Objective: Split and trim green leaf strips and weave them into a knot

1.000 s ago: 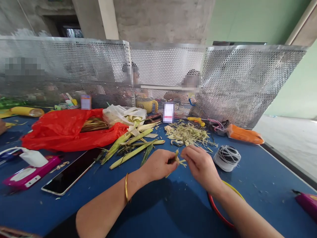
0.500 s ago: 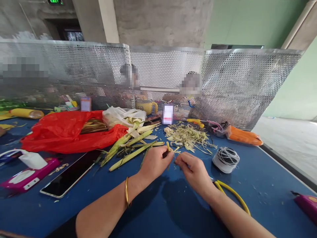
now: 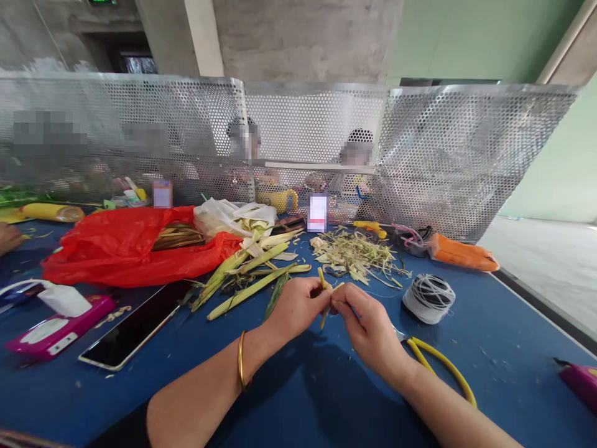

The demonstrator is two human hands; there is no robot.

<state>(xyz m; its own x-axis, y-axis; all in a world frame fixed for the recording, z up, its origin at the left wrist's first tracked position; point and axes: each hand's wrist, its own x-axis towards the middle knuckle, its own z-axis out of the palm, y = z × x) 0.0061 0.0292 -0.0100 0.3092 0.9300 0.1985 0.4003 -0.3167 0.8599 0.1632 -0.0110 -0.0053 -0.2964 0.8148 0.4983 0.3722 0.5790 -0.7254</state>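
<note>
My left hand pinches a small yellow-green plant strip, whose ends stick out above and below the fingers. Right against it, my right hand is closed at the same small piece; the fingers hide most of what they grip. Beyond the hands lies a heap of shredded plant strips. Longer pale green stalks lie to the left of my left hand. A spool of white thread stands to the right, and yellow-handled pliers or cutters lie partly under my right forearm.
On the left are a red plastic bag, a dark phone and a magenta power strip. A perforated metal screen closes off the far side, with people behind it. An orange packet lies at the right edge.
My right hand has moved in against my left, closing the small gap between the fingertips. The view has shifted slightly. Another person's hand now shows at the far left edge.
</note>
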